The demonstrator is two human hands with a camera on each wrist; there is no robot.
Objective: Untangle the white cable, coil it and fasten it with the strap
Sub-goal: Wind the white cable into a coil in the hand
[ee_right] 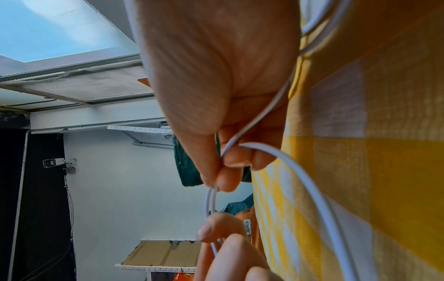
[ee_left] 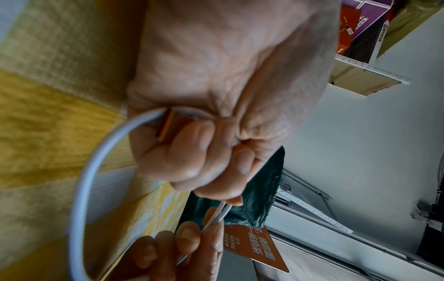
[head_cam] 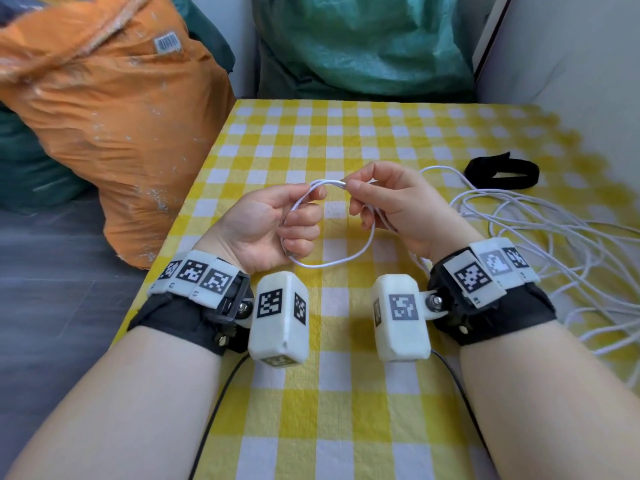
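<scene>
A thin white cable (head_cam: 346, 259) forms a small loop held just above the checked tablecloth (head_cam: 346, 140). My left hand (head_cam: 277, 223) curls its fingers round the loop's left side (ee_left: 79, 186), thumb and forefinger pinching the top strands. My right hand (head_cam: 384, 202) pinches the same doubled strands (ee_right: 210, 201) at the top right, and the cable runs down through its palm. The rest of the cable (head_cam: 554, 244) lies in loose tangled loops on the cloth at the right. The black strap (head_cam: 502, 171) lies flat behind those loops, right of my right hand.
A stuffed orange sack (head_cam: 104, 116) leans against the table's left edge. A green sack (head_cam: 356, 43) stands behind the far edge. A pale wall (head_cam: 571, 64) borders the table at the right. Black wires (head_cam: 214, 410) trail from the wrist cameras near the front.
</scene>
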